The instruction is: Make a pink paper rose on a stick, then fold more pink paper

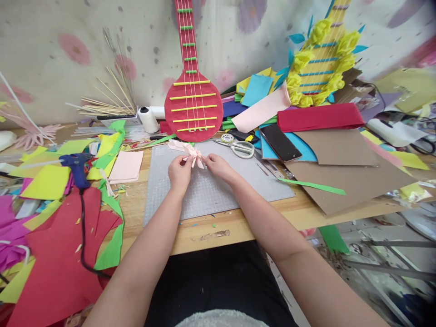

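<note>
Between my two hands, over the grey cutting mat point(218, 190), is a pale pink paper flower point(195, 157) with several loose petals. My left hand point(180, 172) is closed, thumb and fingers pinching the flower's left side. Closed as well, my right hand point(218, 166) pinches it from the right, at what looks like its base; the fingertips partly hide that spot. A pale pink paper strip point(176, 145) lies just behind my left hand. White-handled scissors point(242, 149) rest on the mat to the right of my right hand.
Behind the mat stands a red paper lute point(194, 106). A blue glue gun point(77, 170) lies on coloured paper at left, near pink paper squares point(126, 166). To the right are a phone point(281, 142), brown cardboard point(340, 181) and a yellow instrument with paper flowers point(316, 68).
</note>
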A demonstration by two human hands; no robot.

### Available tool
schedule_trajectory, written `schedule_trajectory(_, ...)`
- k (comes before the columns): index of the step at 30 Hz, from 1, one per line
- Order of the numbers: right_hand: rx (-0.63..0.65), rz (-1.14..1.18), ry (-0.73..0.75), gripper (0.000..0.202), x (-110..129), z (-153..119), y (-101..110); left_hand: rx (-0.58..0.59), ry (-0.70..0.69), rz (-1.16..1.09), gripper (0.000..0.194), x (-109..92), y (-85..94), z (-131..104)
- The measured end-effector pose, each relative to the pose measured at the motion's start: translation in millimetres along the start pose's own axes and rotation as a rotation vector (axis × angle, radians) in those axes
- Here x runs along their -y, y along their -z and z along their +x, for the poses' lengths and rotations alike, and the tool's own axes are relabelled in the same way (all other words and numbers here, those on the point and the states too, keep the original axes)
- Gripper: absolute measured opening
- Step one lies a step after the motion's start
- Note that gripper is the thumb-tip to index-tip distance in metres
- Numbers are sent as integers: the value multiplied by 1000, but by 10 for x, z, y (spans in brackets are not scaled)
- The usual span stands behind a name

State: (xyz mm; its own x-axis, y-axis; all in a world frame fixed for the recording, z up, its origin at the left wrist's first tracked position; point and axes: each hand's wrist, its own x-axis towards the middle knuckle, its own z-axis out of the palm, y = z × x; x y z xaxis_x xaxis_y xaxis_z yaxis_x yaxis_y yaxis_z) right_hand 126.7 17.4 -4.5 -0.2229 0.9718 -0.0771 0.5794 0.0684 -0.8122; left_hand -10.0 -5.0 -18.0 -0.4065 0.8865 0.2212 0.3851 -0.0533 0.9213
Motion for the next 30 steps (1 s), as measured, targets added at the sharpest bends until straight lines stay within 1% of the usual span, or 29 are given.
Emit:
schedule_trajectory(4, 31, 132, -5, 35, 17, -9, 4, -27, 82, -89, 16, 28, -32, 8)
schedule_trajectory(7, 91, 219, -7, 35, 51, -37, -7, -43, 57, -85, 12, 11, -29, -3)
schedule_trajectory(9, 114, 226, -5, 36, 70, -51, -24, -49, 26, -48, 9, -5, -18, -12)
schedule_trajectory(13, 105, 107, 32, 39, 52, -36, -56, -35, 18, 33, 7, -18, -6, -26)
schedule_trajectory(16, 45, -53, 79, 40, 11, -20, -52, 6, 45, 123, 7, -38, 7, -33)
schedule_trajectory(18, -8, -145, 91, 40, -10, -25, -31, 59, 61, 218, 11, -73, 41, -28)
schedule_trajectory(20, -36, -197, 107, 40, -24, -39, 1, 74, 59, 311, 20, -117, 106, -2)
schedule_trajectory(21, -42, -212, 118, 40, -31, -47, 18, 52, 41, 339, 23, -136, 147, 20)
schedule_trajectory(22, -46, -226, 131, 40, -37, -55, 34, -10, 4, 340, 23, -150, 191, 47)
schedule_trajectory(23, -52, -240, 144, 39, -43, -61, 49, -57, -64, 324, 18, -157, 233, 77)
schedule_trajectory(24, -60, -253, 156, 39, -50, -65, 63, -60, -163, 309, 11, -156, 270, 108)
schedule_trajectory(25, -72, -266, 165, 39, -56, -68, 75, -19, -264, 297, 12, -150, 300, 136)
schedule_trajectory(27, -95, -286, 190, 38, -64, -71, 98, 106, -388, 269, 17, -130, 329, 181)
schedule_trajectory(30, -118, -303, 228, 35, -63, -70, 132, 306, -462, 277, 17, -120, 317, 221)
